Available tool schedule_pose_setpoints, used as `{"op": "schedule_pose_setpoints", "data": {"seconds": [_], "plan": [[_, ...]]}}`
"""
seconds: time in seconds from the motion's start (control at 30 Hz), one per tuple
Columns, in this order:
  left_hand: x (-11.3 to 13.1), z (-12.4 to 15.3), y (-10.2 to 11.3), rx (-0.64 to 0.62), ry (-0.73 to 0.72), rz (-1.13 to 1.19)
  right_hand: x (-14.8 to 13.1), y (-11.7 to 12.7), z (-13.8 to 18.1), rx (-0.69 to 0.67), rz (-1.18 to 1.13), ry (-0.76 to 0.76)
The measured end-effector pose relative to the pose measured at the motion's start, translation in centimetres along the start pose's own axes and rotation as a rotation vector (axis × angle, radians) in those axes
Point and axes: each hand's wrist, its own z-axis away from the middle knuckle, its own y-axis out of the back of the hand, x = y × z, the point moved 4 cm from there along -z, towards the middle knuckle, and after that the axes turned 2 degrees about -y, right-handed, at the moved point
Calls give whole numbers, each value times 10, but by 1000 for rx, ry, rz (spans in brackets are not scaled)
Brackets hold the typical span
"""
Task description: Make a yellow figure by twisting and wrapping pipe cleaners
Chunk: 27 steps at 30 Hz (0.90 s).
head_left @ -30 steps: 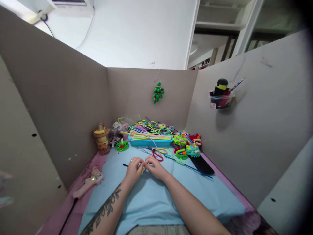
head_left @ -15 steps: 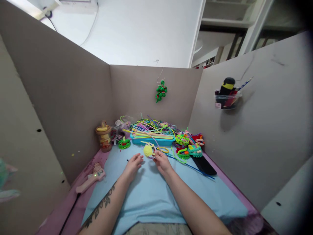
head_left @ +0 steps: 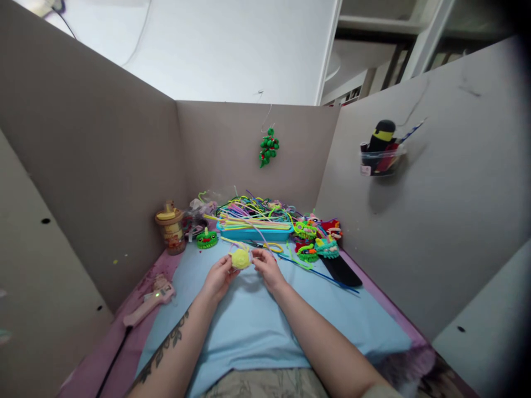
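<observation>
A small round yellow piece of coiled pipe cleaner is held up between my two hands, over the light blue cloth. My left hand pinches its left edge. On the opposite side, my right hand has its fingers closed at the rim, where a lilac pipe cleaner runs up and away from the piece. Just behind the hands lie scissors with yellow handles.
A blue tray heaped with colourful pipe cleaners stands at the back. Several fuzzy animal heads sit right of it. To the left are a pink glue gun, a brown-lidded cup and a green frog-like piece. Grey panels enclose the table.
My left hand has come in and taken hold of the yellow piece's left edge; before, it was apart from it. The piece sits slightly lower and further left. The view has shifted a little.
</observation>
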Motion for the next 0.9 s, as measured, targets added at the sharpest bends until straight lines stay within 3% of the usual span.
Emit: {"op": "schedule_pose_setpoints", "data": {"seconds": [0.17,0.3,0.57,0.77,0.9], "plan": [[-4,-2,5,80,37,-58,-16,4,7,111,259,260],[-6,-3,6,79,5,-122,-29,-3,17,83,439,386],[-7,-4,6,80,-50,-153,-29,-9,19,-44,496,400],[6,-1,7,167,-298,-439,-31,-7,19,34,537,441],[4,2,-3,21,-286,-463,-29,-5,19,43,601,469]]}}
